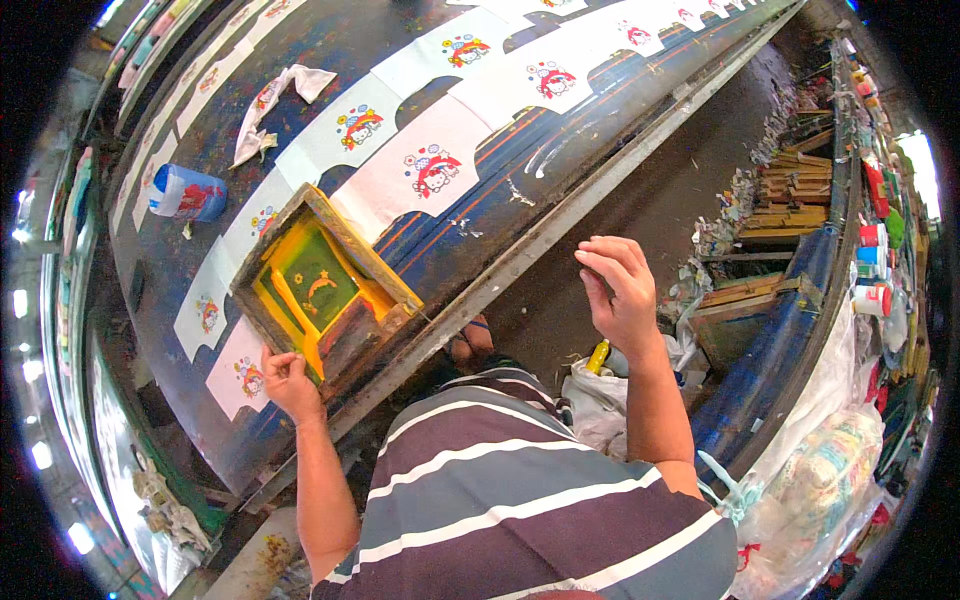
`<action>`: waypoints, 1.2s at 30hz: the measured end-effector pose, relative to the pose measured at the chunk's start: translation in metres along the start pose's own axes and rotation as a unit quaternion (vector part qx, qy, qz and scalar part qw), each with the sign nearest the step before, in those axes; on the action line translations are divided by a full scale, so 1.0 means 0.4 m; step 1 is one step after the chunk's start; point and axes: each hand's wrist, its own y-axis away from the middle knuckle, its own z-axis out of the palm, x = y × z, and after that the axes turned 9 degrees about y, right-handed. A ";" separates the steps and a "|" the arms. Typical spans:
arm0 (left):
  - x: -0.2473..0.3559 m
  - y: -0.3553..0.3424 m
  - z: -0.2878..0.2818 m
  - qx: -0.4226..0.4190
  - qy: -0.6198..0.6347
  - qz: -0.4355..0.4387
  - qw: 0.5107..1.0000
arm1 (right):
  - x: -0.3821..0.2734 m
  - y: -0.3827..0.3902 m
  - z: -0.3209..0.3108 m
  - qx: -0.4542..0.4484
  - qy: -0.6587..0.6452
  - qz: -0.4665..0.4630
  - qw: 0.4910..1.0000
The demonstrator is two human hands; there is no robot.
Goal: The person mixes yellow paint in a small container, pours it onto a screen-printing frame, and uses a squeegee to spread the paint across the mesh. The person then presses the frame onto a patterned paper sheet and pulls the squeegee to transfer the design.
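A wooden screen printing frame (365, 250) lies tilted across the near edge of the long table, over the row of printed cloth pieces. Yellow ink (290, 295) is smeared along its inner sides, around a dark mesh (320, 275) with a small design. My left hand (293, 385) is closed on the frame's lower left corner. Raised beyond the table's edge, my right hand (622, 290) has bent fingers with a gap to the thumb, and nothing shows in it. Next to the frame is a pink cloth piece (450, 135) with a red printed figure.
On the long dark table (420, 95) stand a blue ink-stained container (190, 193) and a crumpled white cloth (290, 95). More printed pieces run in rows. To the right, stacked wooden frames (790, 215), paint tubs (872, 300) and plastic bags (825, 480) line the aisle.
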 end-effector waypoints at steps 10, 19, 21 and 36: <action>-0.007 0.009 0.040 -0.008 0.095 0.003 0.995 | -0.156 -0.035 0.006 -0.053 -0.025 -0.063 0.996; 0.137 0.054 0.109 0.028 0.060 0.151 0.986 | -0.199 -0.129 0.075 -0.103 -0.059 -0.158 0.980; 0.176 0.074 0.178 0.024 0.058 0.169 0.984 | -0.174 -0.152 0.081 -0.102 -0.061 -0.167 0.979; 0.284 0.147 0.670 0.005 0.193 0.049 0.980 | 0.157 -0.307 0.072 -0.129 -0.198 -0.179 0.955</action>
